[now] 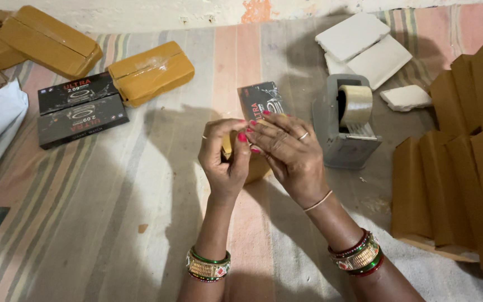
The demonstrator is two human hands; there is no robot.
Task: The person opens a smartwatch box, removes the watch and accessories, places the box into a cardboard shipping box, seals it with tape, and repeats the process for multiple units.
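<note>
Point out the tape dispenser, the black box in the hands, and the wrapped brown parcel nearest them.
tape dispenser (pixel 344 130): head view, grey body.
black box (pixel 259 100): head view, top face.
brown parcel (pixel 151 72): head view, top face.

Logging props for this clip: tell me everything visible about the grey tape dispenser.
The tape dispenser is a grey, boxy desktop stand that looks like plastic or painted metal. A roll of clear-to-beige tape sits upright in its slot, with the cutting edge at the near end. It stands upright on the striped cloth, right of the right hand, which does not touch it. White slabs lie beyond it, and brown cardboard sleeves are stacked to its right.
</note>
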